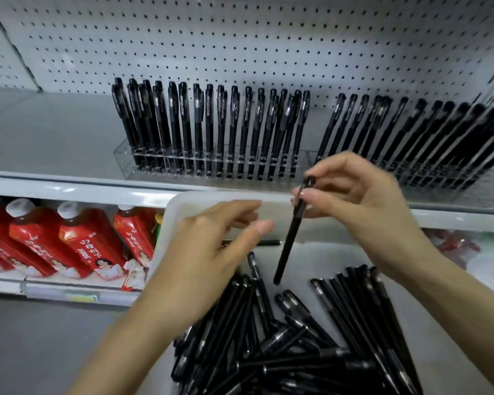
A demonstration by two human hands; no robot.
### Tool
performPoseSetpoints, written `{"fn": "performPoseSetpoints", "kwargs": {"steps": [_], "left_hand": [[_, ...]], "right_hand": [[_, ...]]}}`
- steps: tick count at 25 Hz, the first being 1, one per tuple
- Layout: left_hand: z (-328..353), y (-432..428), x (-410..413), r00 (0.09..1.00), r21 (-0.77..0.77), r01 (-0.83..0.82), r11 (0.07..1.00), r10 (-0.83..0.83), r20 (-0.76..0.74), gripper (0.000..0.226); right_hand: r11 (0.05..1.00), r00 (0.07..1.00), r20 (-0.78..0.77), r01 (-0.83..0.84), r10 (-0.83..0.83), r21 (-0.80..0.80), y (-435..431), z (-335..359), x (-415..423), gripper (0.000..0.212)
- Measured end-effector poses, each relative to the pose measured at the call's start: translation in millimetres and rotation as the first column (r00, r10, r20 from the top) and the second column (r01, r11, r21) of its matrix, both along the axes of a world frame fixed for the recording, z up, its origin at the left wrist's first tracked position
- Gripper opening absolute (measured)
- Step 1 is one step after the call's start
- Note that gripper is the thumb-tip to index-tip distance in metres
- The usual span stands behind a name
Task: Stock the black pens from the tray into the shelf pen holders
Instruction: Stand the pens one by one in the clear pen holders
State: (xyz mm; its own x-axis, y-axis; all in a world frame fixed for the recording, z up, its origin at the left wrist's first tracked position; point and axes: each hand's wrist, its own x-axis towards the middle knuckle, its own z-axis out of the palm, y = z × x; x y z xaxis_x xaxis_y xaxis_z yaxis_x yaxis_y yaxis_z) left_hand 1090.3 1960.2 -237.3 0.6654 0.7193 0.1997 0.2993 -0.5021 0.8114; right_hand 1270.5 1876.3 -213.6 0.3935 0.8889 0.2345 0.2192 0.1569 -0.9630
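Observation:
A white tray [183, 206] below the shelf edge holds a heap of several loose black pens [283, 346]. My right hand [362, 203] pinches one black pen [291, 235] near its cap, and the pen hangs tip down over the tray. My left hand [211, 252] hovers over the tray's left part with relaxed fingers and holds nothing. On the shelf behind stand two clear pen holders: the left holder [126, 163] is filled with upright black pens, and the right holder [439, 178] carries a leaning row of them.
A white pegboard [240, 38] backs the grey shelf [54, 132], which is bare to the left of the holders. On the lower shelf at the left lie red drink bottles [77, 240] with white caps. Grey floor shows at the bottom left.

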Motion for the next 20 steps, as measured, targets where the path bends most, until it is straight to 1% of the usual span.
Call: {"fn": "performPoseSetpoints", "kwargs": {"steps": [1, 2, 3, 4, 6, 7, 9, 12, 13, 14, 15, 16, 17, 18, 19, 20], "left_hand": [[3.0, -3.7, 8.5, 0.996, -0.113, 0.088, 0.99, -0.083, 0.043, 0.045], [5.2, -6.6, 17.0, 0.986, -0.168, 0.155, 0.974, -0.143, 0.08, 0.036], [8.1, -8.7, 24.7, 0.979, -0.187, 0.191, 0.964, -0.173, 0.107, 0.025], [11.0, -8.8, 31.2, 0.975, -0.189, 0.203, 0.961, -0.18, 0.133, 0.021], [14.9, -7.6, 40.3, 0.969, -0.22, 0.204, 0.954, -0.164, 0.186, 0.031], [18.0, -7.0, 43.8, 0.964, -0.252, 0.209, 0.945, -0.156, 0.213, 0.032], [22.6, -4.8, 50.6, 0.957, -0.272, 0.211, 0.939, -0.142, 0.251, 0.026], [25.4, 2.2, 59.0, 0.964, -0.212, 0.15, 0.966, -0.096, 0.247, 0.018], [25.3, 4.5, 60.8, 0.968, -0.172, 0.124, 0.977, -0.081, 0.238, 0.016], [23.4, 7.9, 61.3, 0.975, -0.096, 0.087, 0.992, -0.065, 0.212, 0.011], [19.9, 12.6, 61.0, 0.987, 0.025, 0.032, 0.999, -0.036, 0.156, 0.008], [16.8, 18.4, 59.7, 0.998, 0.203, -0.028, 0.979, 0.015, 0.065, 0.018], [12.7, 25.2, 57.8, 0.996, 0.384, -0.062, 0.921, 0.085, -0.042, 0.029], [9.0, 32.1, 56.4, 0.98, 0.525, -0.07, 0.848, 0.156, -0.122, 0.04], [4.1, 39.0, 55.7, 0.963, 0.607, -0.048, 0.793, 0.198, -0.183, 0.048], [-0.3, 44.0, 54.8, 0.946, 0.637, -0.012, 0.771, 0.215, -0.242, 0.054]], "right_hand": [[1.0, 1.0, -0.01, -0.006, 0.007, 0.029, 2.6, 9.0, 2.2, 0.024], [0.998, 1.0, -0.014, -0.01, 0.01, 0.056, 5.3, 16.1, 4.6, 0.024], [0.997, 1.0, -0.013, -0.013, 0.014, 0.08, 7.4, 22.1, 6.5, 0.024], [0.994, 1.0, -0.014, -0.017, 0.018, 0.104, 8.9, 26.7, 8.3, 0.023], [0.989, 0.999, -0.033, -0.015, 0.02, 0.144, 11.4, 31.3, 9.0, 0.023], [0.986, 0.999, -0.038, -0.008, 0.015, 0.166, 12.5, 32.8, 9.2, 0.023], [0.979, 0.999, -0.034, 0.012, -0.005, 0.204, 15.3, 35.0, 9.1, 0.023], [0.974, 0.993, 0.086, 0.057, -0.077, 0.221, 21.1, 38.2, 11.5, 0.025], [0.972, 0.988, 0.123, 0.069, -0.099, 0.226, 23.4, 39.4, 12.7, 0.026], [0.969, 0.984, 0.137, 0.08, -0.115, 0.235, 25.6, 40.9, 14.5, 0.027], [0.963, 0.981, 0.142, 0.095, -0.133, 0.251, 28.4, 42.4, 17.1, 0.027], [0.954, 0.975, 0.15, 0.121, -0.167, 0.274, 31.7, 44.2, 21.0, 0.027], [0.939, 0.961, 0.17, 0.161, -0.22, 0.305, 35.4, 46.0, 25.6, 0.027], [0.918, 0.938, 0.201, 0.206, -0.284, 0.338, 39.3, 47.5, 30.7, 0.027], [0.897, 0.909, 0.237, 0.243, -0.344, 0.368, 43.4, 48.7, 35.4, 0.028], [0.879, 0.879, 0.269, 0.273, -0.393, 0.392, 47.6, 49.5, 39.2, 0.029]]}}
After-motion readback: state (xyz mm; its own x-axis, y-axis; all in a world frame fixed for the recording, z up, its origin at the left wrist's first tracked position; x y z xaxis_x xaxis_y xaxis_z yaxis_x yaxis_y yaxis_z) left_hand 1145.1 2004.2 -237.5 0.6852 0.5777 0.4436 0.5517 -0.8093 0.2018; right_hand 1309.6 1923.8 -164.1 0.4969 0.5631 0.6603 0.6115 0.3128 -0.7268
